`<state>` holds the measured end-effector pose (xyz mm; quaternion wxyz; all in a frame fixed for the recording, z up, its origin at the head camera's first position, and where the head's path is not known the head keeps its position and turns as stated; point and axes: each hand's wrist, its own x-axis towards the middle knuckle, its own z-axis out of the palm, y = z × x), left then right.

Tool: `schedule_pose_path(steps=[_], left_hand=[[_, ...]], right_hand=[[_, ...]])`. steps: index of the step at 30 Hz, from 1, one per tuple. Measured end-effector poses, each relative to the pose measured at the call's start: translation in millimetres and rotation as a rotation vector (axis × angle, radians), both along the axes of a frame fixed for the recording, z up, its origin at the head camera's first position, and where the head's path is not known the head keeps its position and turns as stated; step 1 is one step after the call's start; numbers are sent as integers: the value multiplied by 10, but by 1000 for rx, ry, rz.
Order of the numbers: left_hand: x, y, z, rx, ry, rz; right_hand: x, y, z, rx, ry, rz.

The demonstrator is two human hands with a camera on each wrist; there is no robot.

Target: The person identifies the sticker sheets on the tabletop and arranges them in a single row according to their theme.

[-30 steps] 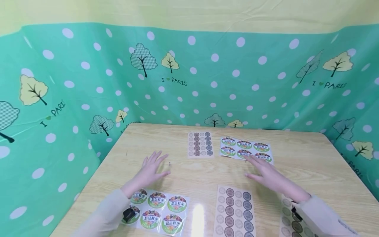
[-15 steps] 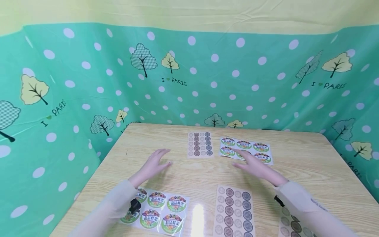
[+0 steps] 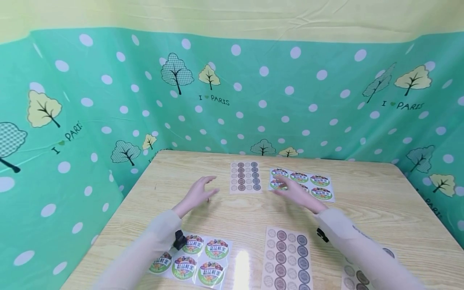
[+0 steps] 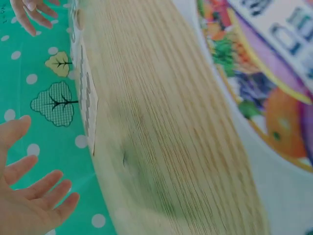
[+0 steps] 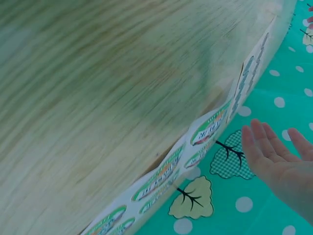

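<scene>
My left hand [image 3: 197, 194] hovers over the middle of the table, fingers apart and nothing held. In the left wrist view the same hand [image 4: 36, 198] has loosely spread fingers. Across from it, my right hand [image 3: 298, 195] overlaps the front left of a sheet of oval fruit stickers [image 3: 322, 187]; the right wrist view shows that hand's fingers [image 5: 264, 147] raised above the table and holding nothing. Between and beyond the hands lies a small sheet of round stickers [image 3: 245, 177], pale and brown columns alternating.
Nearer me lie another fruit sticker sheet [image 3: 197, 257] on the left, partly under the left sleeve, and a round sticker sheet [image 3: 288, 257] in the middle. The right sleeve covers part of a further round sticker sheet [image 3: 349, 274]. A green dotted cloth [image 3: 217, 133] rises behind the table [image 3: 235, 213].
Both hands have moved inward, closing the gap between them, and slightly farther from me. The fingers are less spread than before. The sticker sheets lie where they were.
</scene>
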<state>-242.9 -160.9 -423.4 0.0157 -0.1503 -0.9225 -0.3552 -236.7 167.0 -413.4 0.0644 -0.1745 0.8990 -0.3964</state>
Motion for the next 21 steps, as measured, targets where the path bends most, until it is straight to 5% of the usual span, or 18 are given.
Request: schedule_pose_path(steps=[21], left_hand=[[-335, 251, -191, 166, -101, 58]], right_hand=[[-363, -395, -223, -90, -63, -84]])
